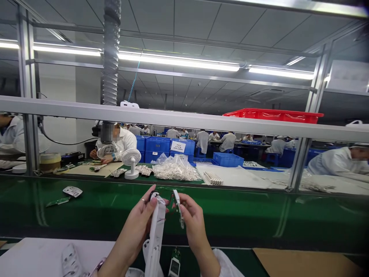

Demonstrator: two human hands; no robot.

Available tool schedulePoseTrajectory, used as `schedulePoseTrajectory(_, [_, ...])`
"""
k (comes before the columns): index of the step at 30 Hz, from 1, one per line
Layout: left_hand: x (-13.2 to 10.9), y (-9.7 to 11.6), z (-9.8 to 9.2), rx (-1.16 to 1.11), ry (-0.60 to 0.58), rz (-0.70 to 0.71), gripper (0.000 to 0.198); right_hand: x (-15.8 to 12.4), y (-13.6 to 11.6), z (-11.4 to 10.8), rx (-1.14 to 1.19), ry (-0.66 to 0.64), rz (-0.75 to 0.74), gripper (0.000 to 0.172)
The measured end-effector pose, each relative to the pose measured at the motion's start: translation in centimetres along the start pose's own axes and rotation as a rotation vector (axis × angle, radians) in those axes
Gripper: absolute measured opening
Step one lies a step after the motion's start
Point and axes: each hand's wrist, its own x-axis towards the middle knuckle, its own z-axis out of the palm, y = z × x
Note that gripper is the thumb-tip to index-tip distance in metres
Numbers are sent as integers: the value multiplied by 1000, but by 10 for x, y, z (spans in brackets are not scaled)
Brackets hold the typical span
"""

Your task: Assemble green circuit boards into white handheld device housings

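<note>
Near the middle of the view, my left hand [142, 217] is closed around the upper end of a long white plastic housing [156, 234], which hangs down toward the bottom edge. Just to its right, my right hand [193, 220] pinches a small white part with a green circuit board [178, 207], held upright. Thin dark wires run between the housing's top and this part. Below my hands lies a green board with a small display [174, 265]. Other white plastic pieces are partly hidden behind the housing.
A green belt [245, 215] crosses in front, bearing a white part with a board [72, 191] at left. Beyond stand a small white fan [132, 163], a bag of white parts [177, 169] and blue crates [157, 145]. A red tray [273, 114] rests on the shelf. Co-workers sit opposite.
</note>
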Motion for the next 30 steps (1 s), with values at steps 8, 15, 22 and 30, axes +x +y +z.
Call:
schedulePoseTrajectory(8, [9,0,-9,188,130,-79,69,0,13,10,250,-73,348,54])
schedulePoseTrajectory(15, [14,-8,-8,378,89,-105,83,-3,20,12,92,32,236,47])
schedulePoseTrajectory(22, [3,-3,-11,518,-104,0,118,-4,8,11,118,-87,214,44])
schedulePoseTrajectory(30, [7,-3,-16,411,-20,83,91,-16,8,8,-416,-253,-280,41])
